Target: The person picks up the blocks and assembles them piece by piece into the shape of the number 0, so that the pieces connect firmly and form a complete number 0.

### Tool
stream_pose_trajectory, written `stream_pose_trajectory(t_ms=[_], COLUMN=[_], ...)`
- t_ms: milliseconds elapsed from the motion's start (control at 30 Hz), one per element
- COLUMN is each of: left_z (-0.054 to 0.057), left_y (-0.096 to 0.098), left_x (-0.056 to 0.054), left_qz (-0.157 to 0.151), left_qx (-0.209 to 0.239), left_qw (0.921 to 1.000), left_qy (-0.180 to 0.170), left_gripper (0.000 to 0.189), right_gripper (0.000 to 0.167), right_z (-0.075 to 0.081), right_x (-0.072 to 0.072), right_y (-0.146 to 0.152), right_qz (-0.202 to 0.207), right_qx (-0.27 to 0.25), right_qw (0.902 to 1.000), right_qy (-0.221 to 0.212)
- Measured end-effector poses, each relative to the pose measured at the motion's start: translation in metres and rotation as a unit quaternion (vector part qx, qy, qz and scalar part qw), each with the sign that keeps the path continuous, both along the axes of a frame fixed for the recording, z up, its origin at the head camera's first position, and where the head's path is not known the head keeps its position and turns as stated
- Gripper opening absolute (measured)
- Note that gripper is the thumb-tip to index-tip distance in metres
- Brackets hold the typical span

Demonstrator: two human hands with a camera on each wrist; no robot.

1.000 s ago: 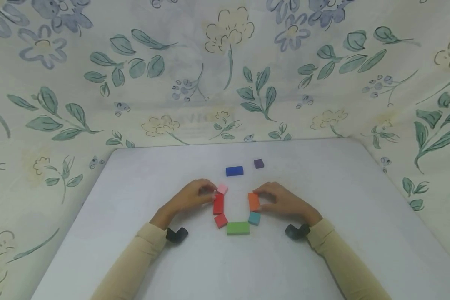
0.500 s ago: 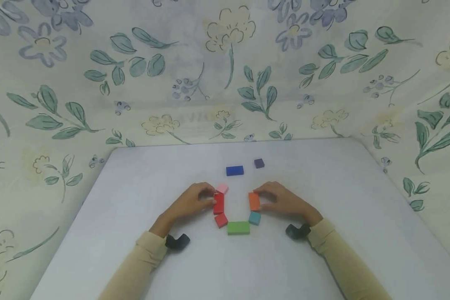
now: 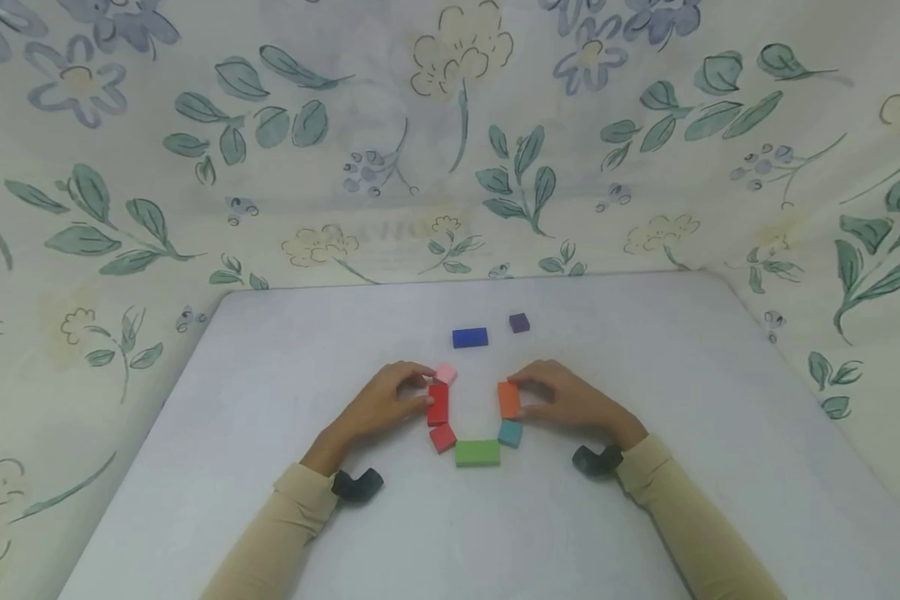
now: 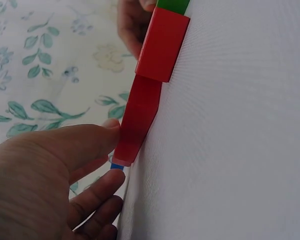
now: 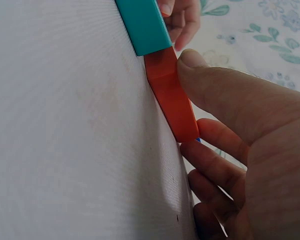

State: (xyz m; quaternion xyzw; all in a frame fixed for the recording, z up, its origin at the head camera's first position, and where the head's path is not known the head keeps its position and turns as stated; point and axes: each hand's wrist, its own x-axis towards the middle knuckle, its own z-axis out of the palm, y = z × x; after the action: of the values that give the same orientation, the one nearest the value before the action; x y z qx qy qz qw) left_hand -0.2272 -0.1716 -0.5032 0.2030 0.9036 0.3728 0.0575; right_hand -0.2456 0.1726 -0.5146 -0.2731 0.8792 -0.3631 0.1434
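In the head view, toy blocks form a U on the white table. My left hand point(image 3: 385, 402) has its thumb on the side of the long red block point(image 3: 438, 404), with the forefinger by that block's far end and the pink block point(image 3: 446, 373). Opposite, my right hand point(image 3: 566, 397) pinches the orange block point(image 3: 508, 400) between thumb and forefinger, at its two ends. A small red block point(image 3: 442, 437) and a teal block point(image 3: 510, 433) lie at the near ends of these. Between them, closest to me, is the green block point(image 3: 477, 453). In the right wrist view, the thumb presses the orange block point(image 5: 172, 97).
Beyond the U lie a long blue block point(image 3: 470, 337) and a small purple block point(image 3: 520, 322). The white table point(image 3: 487, 542) meets a flower-patterned cloth point(image 3: 390, 200) at its back and sides. Dark wrist mounts point(image 3: 357, 484) stick out from both sleeves.
The left hand and forearm have shifted slightly, its forefinger easing at the pink block. The right hand keeps its place on the orange block. The head view tilts slightly.
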Motion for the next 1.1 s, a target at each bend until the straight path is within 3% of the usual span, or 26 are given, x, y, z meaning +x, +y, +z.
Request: stream_pose_trajectory(t_ms=[533, 833, 1100], left_z=[-0.0015, -0.0008, -0.0032], left_y=[-0.001, -0.0018, -0.0021], left_x=[0.001, 0.001, 0.0001], left_qz=[-0.018, -0.013, -0.01], left_qx=[-0.026, -0.034, -0.034], left_qw=[0.9991, 0.999, 0.9992], left_qy=[0.029, 0.026, 0.02], left_gripper=[0.049, 0.049, 0.049], right_gripper=[0.053, 0.054, 0.058], right_z=[-0.0019, 0.0028, 0.0003], right_x=[-0.0006, 0.0006, -0.0001], right_y=[0.0007, -0.0007, -0.0004], right_qz=[0.008, -0.005, 0.0], right_qx=[0.004, 0.003, 0.004], right_qw=[0.9998, 1.0, 0.9999], right_qy=[0.019, -0.005, 0.009])
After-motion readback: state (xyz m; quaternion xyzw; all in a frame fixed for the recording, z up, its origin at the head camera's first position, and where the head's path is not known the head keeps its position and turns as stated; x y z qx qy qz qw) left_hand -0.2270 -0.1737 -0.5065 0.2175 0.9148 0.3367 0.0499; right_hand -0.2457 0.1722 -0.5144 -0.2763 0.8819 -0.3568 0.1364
